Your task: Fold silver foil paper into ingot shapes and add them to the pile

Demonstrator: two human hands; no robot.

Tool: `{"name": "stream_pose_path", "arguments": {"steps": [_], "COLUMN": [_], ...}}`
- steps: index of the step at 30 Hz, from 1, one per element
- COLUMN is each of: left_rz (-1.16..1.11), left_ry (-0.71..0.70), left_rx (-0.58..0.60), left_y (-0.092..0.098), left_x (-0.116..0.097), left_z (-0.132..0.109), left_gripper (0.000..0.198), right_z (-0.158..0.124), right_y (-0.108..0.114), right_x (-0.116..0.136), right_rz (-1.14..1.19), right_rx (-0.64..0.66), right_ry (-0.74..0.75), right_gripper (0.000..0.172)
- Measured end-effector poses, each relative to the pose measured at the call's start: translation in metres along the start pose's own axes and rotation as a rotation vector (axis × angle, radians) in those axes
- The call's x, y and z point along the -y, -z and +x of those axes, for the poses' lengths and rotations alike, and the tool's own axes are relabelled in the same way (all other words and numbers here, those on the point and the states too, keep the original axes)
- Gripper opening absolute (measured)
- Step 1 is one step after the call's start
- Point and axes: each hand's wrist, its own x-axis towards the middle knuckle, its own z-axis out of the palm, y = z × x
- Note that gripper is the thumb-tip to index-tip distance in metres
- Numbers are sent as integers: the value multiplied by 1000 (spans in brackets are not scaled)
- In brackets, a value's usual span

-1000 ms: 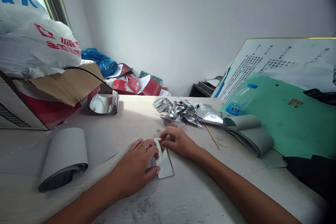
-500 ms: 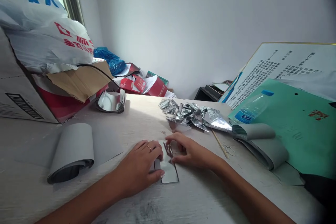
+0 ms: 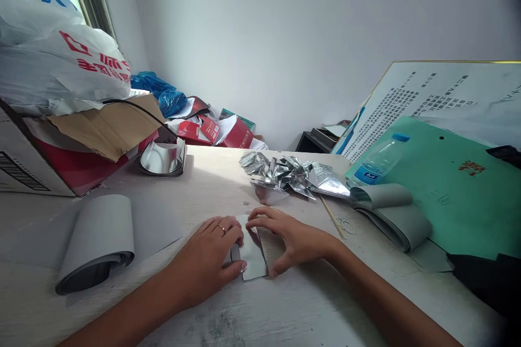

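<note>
A small rectangular sheet of silvery paper (image 3: 253,258) lies flat on the table between my hands, with a grey folded strip along its left side. My left hand (image 3: 211,252), wearing a ring, holds the sheet down at that side, its fingers curled and its thumb on the lower left corner. My right hand (image 3: 291,236) is spread, forefinger at the sheet's top part and thumb beside the lower right corner. Behind the hands lies a pile of folded silver foil pieces (image 3: 291,173).
A grey paper roll (image 3: 100,233) lies at left, a silvery roll (image 3: 160,157) behind it. At right are a folded grey paper stack (image 3: 401,219), a thin stick (image 3: 331,217), rubber bands (image 3: 345,226), a plastic bottle (image 3: 380,160) and a green folder (image 3: 459,195). Boxes and bags fill the left back.
My right hand has opened from a looser curl, its thumb moving down to the lower right corner. The sheet's crumpled dark reflection is mostly gone. The whole view has shifted slightly.
</note>
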Motion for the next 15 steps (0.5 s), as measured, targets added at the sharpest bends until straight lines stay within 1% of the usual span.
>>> {"name": "stream_pose_path", "arguments": {"steps": [4,7,9,12,15], "left_rz": [23,52,92,174,275], "left_ry": [-29,-58,-98,-169,-195], "left_rx": [-31,-41,-56,-115,-150], "left_y": [-1,-3,-4,-6,-5], "left_x": [0,1,2,3,1], "left_z": [-1,-2,-2,-3,-4], "left_gripper": [16,14,12,12,8], "right_z": [4,7,9,10,14], "right_y": [-2,-1,1,2,0], "right_x": [-8,-12,-12,-10,-6], "right_rz": [132,207,239,259,250], "right_rx": [-82,-109,-110,-117,-150], "right_ry": [58,54,10,-93,-148], "right_gripper": [61,48,46,47,44]}}
